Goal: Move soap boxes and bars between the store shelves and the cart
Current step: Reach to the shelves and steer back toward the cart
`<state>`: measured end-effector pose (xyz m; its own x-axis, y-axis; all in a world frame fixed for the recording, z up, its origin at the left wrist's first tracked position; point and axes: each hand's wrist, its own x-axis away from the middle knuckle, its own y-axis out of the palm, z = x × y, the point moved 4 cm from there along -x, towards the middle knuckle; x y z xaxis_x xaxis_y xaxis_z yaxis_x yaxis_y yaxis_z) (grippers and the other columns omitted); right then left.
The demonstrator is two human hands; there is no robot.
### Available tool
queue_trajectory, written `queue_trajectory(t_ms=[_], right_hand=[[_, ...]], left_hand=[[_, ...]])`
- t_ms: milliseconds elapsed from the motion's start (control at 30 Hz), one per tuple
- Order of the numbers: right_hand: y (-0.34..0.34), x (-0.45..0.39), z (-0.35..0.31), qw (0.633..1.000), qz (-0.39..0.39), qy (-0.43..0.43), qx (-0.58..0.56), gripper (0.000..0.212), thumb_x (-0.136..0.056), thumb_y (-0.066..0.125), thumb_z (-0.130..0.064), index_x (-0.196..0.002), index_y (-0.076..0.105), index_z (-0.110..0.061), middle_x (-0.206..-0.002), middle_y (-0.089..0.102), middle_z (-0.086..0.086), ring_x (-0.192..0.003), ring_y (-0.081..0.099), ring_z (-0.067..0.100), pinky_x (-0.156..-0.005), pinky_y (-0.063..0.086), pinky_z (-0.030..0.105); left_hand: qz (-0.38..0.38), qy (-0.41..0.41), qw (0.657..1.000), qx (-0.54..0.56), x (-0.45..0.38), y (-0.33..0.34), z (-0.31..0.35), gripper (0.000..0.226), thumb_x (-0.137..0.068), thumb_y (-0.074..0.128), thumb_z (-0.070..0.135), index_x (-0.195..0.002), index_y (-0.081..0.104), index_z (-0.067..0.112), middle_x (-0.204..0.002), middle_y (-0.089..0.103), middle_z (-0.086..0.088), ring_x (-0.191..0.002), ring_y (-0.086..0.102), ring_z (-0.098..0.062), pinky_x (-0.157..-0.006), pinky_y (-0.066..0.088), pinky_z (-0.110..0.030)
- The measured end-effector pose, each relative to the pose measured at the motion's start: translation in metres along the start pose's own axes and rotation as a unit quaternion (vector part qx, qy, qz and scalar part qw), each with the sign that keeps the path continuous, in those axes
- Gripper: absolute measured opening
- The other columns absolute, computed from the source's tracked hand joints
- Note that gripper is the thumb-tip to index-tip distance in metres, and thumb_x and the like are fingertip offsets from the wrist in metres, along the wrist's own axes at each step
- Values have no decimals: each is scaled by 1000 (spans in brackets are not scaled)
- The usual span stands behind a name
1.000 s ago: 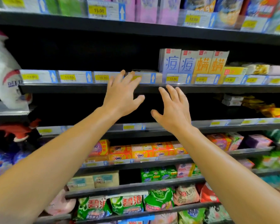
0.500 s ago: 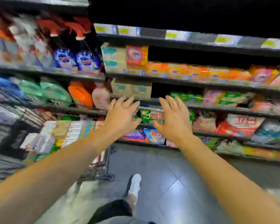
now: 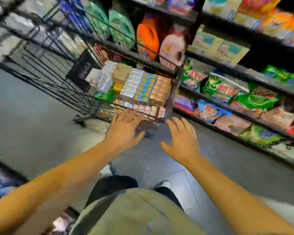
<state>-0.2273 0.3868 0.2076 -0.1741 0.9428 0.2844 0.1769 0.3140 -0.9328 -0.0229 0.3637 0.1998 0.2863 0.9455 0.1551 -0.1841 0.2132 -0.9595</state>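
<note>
A black wire cart [image 3: 46, 72] stands ahead of me on the aisle floor, its near end packed with rows of soap boxes [image 3: 139, 85] in white, blue, tan and copper colours. My left hand [image 3: 126, 128] reaches out flat with spread fingers, its fingertips just over the cart's near rim and the small pink-and-white boxes [image 3: 151, 111] there. My right hand [image 3: 183, 139] hovers open to the right of the cart, over the floor. Both hands hold nothing. The view is motion-blurred.
Dark store shelves [image 3: 244, 77] run along the right, with green and red detergent bags [image 3: 255, 99] on the low tiers and boxes above. An orange jug [image 3: 147, 39] and a pink bottle [image 3: 173, 48] stand beyond the cart. Grey tiled floor [image 3: 29, 133] lies to the left.
My view has swung down and left from the upper shelves to the cart. Both empty hands have dropped from shelf height to the cart's near rim.
</note>
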Motion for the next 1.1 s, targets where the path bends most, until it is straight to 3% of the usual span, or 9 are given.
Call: queue_trajectory(t_ms=[333,500,633,767,1000,1100], right_hand=[[22,-119,-183,998,-2,-34,-52,81,-89,63,-51,-155,29,-19,-161,25,7,-148,17,33,-120,19,50],[21,-176,-238,997,-14,-48,-63,78,-90,65,-46,-154,30,-19,-162,24,7,-148,17,29,-121,14,40],[22,-222,-257,996,-36,-56,-61,81,-90,66,-46,-155,26,-16,-162,22,8,-148,17,30,-121,16,41],[27,-273,-261,994,-59,-63,-67,80,-91,67,-41,-154,28,-12,-161,24,9,-146,21,30,-118,17,36],[49,-405,-253,986,-137,-67,-69,76,-92,66,-40,-153,30,-12,-155,31,14,-138,32,37,-110,34,45],[73,-459,-251,979,-179,-63,-76,75,-93,64,-43,-153,30,-15,-156,31,13,-138,32,37,-110,35,48]], left_hand=[[11,-44,998,32,17,-45,-209,68,-85,43,55,-146,45,24,-151,44,-6,-141,34,-34,-114,27,-54],[17,-59,997,39,5,-68,-267,69,-85,44,56,-145,47,21,-148,48,-9,-137,37,-38,-111,31,-56],[3,-60,996,59,-17,-71,-294,70,-84,37,57,-143,49,22,-146,50,-9,-134,41,-39,-106,35,-59],[3,-83,995,60,-51,-68,-313,67,-84,44,55,-142,51,20,-145,51,-11,-134,42,-40,-106,36,-59],[-21,-111,988,105,-146,-48,-332,68,-84,42,52,-139,55,14,-141,54,-15,-129,47,-43,-104,39,-58],[-34,-149,982,112,-180,-31,-352,68,-83,42,52,-137,55,13,-138,55,-15,-125,50,-45,-102,42,-60]])
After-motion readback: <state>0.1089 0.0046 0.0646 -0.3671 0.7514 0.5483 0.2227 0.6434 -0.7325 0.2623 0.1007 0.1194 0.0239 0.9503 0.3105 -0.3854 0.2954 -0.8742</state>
